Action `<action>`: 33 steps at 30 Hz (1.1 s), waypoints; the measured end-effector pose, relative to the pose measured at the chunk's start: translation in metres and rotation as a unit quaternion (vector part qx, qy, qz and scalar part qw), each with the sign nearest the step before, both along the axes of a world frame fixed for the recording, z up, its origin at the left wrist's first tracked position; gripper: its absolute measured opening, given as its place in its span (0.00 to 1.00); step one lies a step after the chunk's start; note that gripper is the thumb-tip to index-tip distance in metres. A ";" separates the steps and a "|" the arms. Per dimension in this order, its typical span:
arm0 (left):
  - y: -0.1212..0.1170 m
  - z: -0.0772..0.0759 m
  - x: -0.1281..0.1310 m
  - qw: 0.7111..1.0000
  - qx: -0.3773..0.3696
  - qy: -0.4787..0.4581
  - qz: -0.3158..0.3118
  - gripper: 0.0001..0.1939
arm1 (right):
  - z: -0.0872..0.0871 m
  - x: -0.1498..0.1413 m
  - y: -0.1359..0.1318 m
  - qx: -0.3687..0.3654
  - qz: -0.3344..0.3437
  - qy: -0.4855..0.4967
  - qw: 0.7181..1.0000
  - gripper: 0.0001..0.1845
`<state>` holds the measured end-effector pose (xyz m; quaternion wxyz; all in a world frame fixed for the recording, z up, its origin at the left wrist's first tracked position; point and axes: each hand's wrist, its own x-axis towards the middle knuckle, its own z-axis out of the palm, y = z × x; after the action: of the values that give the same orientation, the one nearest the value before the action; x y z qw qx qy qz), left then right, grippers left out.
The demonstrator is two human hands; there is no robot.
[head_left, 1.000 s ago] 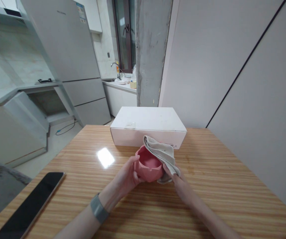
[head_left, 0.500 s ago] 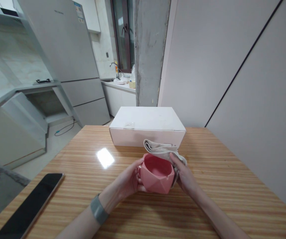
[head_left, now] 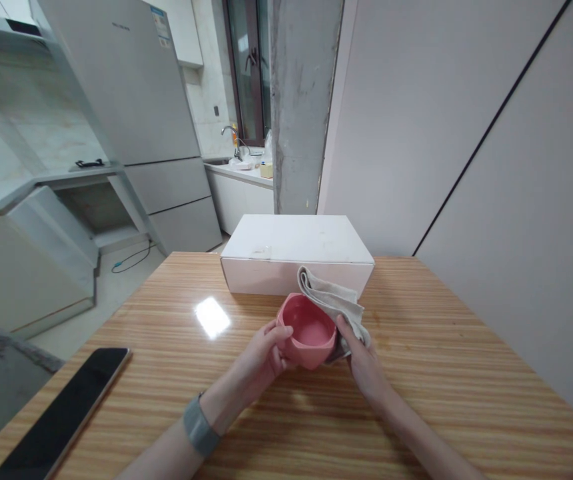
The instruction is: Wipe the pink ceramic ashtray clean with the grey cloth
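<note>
A pink faceted mug (head_left: pixel 309 327) is held above the wooden table (head_left: pixel 286 427), its mouth tilted up toward me so that the bare inside shows. My left hand (head_left: pixel 265 353) is closed on the mug's left side, the thumb over the rim and the other fingers partly hidden behind it. A folded grey cloth (head_left: pixel 334 298) is gripped in my right hand (head_left: pixel 361 357), thumb on top. The cloth lies against the mug's right side and sticks out past its rim. Whatever handle the mug has is hidden by my left hand.
Behind the mug a white box (head_left: pixel 296 240) stands near the table's far edge. A black smartphone (head_left: pixel 61 417) lies at the left edge. Farther back are a fridge (head_left: pixel 121 87) and a sink counter with a faucet (head_left: pixel 234 140).
The mug has risen slightly and shifted left, turning in my left hand, whose thumb now shows over the rim. The cloth has tilted, its folded end now higher.
</note>
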<state>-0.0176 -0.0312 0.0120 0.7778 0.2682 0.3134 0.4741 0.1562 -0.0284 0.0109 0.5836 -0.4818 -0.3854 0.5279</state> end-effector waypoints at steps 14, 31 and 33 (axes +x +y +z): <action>0.002 0.000 -0.004 0.991 -0.098 0.007 -0.090 0.18 | 0.003 0.010 0.007 0.017 0.084 0.029 0.996 0.24; 0.002 0.010 -0.007 0.984 -0.121 -0.091 -0.090 0.25 | 0.010 0.010 0.000 0.035 0.017 -0.032 0.999 0.24; 0.002 0.011 -0.006 0.985 -0.137 -0.071 -0.082 0.26 | 0.006 0.013 0.004 0.033 0.003 -0.028 0.999 0.25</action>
<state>-0.0236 -0.0292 0.0232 0.8640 0.1495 0.2960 0.3788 0.1694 -0.0246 0.0172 0.5868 -0.4756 -0.4200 0.5031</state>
